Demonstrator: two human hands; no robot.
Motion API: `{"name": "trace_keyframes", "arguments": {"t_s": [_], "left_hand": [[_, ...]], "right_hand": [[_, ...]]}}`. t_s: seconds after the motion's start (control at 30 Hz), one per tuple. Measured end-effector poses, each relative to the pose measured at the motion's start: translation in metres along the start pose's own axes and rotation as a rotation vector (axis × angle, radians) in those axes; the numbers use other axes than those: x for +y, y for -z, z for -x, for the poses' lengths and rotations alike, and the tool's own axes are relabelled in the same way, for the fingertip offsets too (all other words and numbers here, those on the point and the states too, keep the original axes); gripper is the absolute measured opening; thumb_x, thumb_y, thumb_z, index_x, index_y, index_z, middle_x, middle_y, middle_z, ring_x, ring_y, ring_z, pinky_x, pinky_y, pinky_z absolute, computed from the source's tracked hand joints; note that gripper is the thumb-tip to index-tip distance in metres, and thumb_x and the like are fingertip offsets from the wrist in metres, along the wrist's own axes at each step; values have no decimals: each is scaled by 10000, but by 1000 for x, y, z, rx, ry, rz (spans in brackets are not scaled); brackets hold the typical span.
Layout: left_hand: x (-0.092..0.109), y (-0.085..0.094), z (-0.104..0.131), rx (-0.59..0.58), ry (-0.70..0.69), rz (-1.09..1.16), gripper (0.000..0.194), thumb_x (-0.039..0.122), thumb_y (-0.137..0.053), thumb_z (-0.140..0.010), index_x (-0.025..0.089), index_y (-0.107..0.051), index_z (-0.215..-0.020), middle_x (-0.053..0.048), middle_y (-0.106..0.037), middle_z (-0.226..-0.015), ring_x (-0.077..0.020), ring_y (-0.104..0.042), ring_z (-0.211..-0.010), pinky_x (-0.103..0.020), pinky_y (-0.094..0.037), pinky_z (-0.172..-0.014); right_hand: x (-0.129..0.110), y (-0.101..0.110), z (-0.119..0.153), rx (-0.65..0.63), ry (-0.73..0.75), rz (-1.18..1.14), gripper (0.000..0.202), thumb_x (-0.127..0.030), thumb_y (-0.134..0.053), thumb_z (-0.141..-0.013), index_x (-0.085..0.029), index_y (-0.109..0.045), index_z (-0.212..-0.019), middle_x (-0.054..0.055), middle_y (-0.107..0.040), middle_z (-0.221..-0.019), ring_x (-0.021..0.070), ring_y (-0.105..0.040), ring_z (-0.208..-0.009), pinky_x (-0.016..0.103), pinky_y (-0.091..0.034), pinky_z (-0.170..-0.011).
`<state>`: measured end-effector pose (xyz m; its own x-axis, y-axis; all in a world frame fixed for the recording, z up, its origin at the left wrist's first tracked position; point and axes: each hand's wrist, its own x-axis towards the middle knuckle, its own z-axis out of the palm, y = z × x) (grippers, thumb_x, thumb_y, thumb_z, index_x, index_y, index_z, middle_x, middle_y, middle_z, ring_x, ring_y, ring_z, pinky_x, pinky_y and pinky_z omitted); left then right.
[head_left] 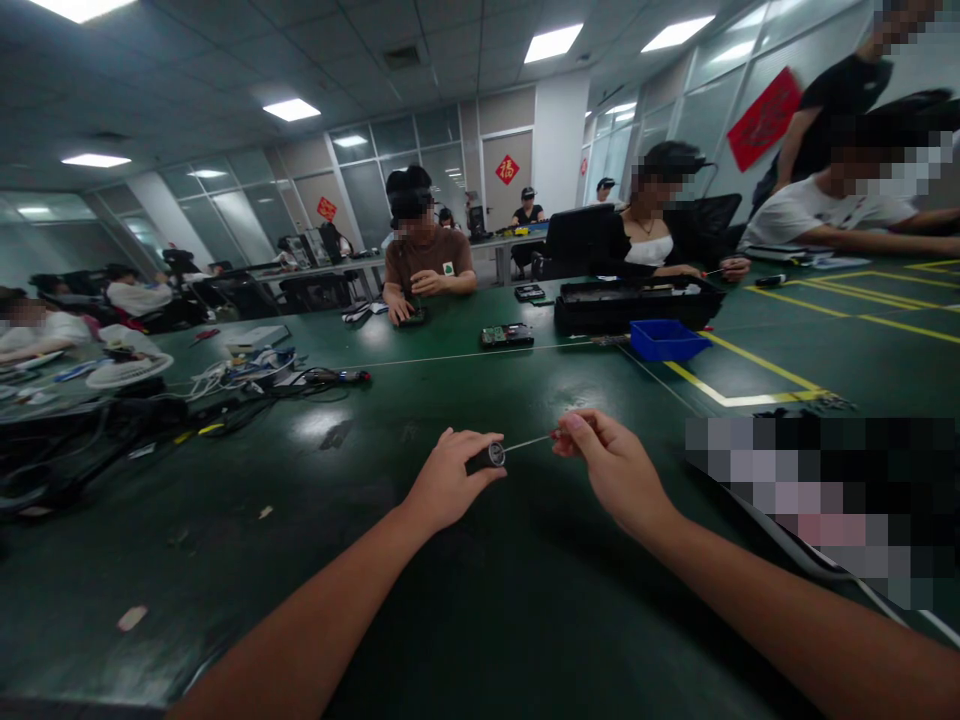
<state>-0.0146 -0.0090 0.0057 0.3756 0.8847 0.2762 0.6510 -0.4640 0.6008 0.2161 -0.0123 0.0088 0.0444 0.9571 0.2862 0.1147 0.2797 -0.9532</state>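
My left hand (pixel 450 470) is closed around a short black cylinder (pixel 495 455), whose round end with a pale ring faces right. Its body is mostly hidden by the fingers. My right hand (pixel 604 450) pinches a thin screwdriver (pixel 526 443); a bit of red shows at the fingertips, and the rest of the handle is hidden. The metal shaft points left, its tip at the cylinder's round end. Whether the tip is inside it I cannot tell. Both hands are held above the green table (pixel 465 610).
A blue bin (pixel 667 341) and a long black case (pixel 637 305) stand ahead to the right. Hard drives (pixel 507 335) lie mid-table. Tangled cables (pixel 255 375) and a white fan (pixel 129 370) are on the left. A person in brown (pixel 429 250) works opposite.
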Motion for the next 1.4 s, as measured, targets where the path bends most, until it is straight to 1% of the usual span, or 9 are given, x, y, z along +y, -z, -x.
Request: {"name": "trace_keyframes", "arguments": {"t_s": [0.2, 0.43, 0.57, 0.7, 0.87, 1.1, 1.27, 1.4], "left_hand": [[0, 1, -1, -57, 11, -24, 456, 321, -686, -878, 313, -581, -1322, -33, -639, -1238, -249, -547, -1168, -584, -202, -1194], [-1, -1, -1, -67, 26, -32, 461, 323, -676, -887, 320, -568, -1335, -17, -644, -1225, -238, -544, -1153, -596, -182, -1199], [2, 0, -1, -80, 25, -45, 463, 309, -689, -878, 313, -576, -1327, -19, -648, -1215, -237, -550, -1148, -590, -207, -1194], [3, 0, -2, -82, 24, -71, 468, 303, -688, -878, 321, -572, -1331, -22, -648, -1210, -239, -552, -1154, -593, -223, -1190], [0, -1, -2, -89, 14, -89, 474, 303, -681, -883, 317, -562, -1341, -29, -643, -1220, -242, -550, -1162, -598, -233, -1184], [0, -3, -2, -107, 10, -92, 484, 296, -674, -888, 330, -548, -1354, -27, -637, -1221, -241, -543, -1168, -600, -215, -1187], [-3, -3, -2, -105, 28, -93, 482, 300, -662, -894, 333, -544, -1361, -32, -622, -1249, -249, -537, -1177, -593, -232, -1178], [-5, -3, -2, -85, 37, -85, 468, 306, -662, -892, 316, -558, -1349, -41, -628, -1238, -251, -538, -1179, -559, -274, -1165]], "right_hand": [[-7, 1, 5, -58, 85, 132, 283, -476, -528, -941, -215, -638, -949, 46, -690, -829, 202, -658, -784, 351, -525, -742], [-7, 2, 7, -89, 112, 180, 288, -464, -508, -955, -208, -640, -965, 50, -700, -847, 208, -676, -804, 344, -529, -735], [-6, 1, 7, -91, 113, 198, 291, -473, -506, -956, -212, -635, -973, 44, -703, -851, 206, -683, -803, 338, -526, -727], [-5, 2, 8, -118, 151, 280, 271, -452, -491, -970, -222, -634, -985, 36, -711, -850, 205, -687, -799, 325, -512, -693], [-9, 3, 10, -118, 201, 404, 242, -411, -483, -979, -224, -635, -996, 32, -717, -845, 200, -687, -780, 317, -493, -670], [-17, 1, 10, -108, 236, 492, 224, -370, -478, -976, -215, -640, -966, 29, -700, -793, 187, -661, -704, 301, -456, -615], [-17, 2, 8, -84, 250, 526, 223, -359, -479, -974, -210, -644, -961, 33, -708, -809, 193, -669, -730, 303, -454, -640], [-17, 3, 8, -74, 236, 545, 228, -355, -476, -971, -204, -646, -954, 37, -703, -810, 197, -663, -728, 306, -453, -642]]}}
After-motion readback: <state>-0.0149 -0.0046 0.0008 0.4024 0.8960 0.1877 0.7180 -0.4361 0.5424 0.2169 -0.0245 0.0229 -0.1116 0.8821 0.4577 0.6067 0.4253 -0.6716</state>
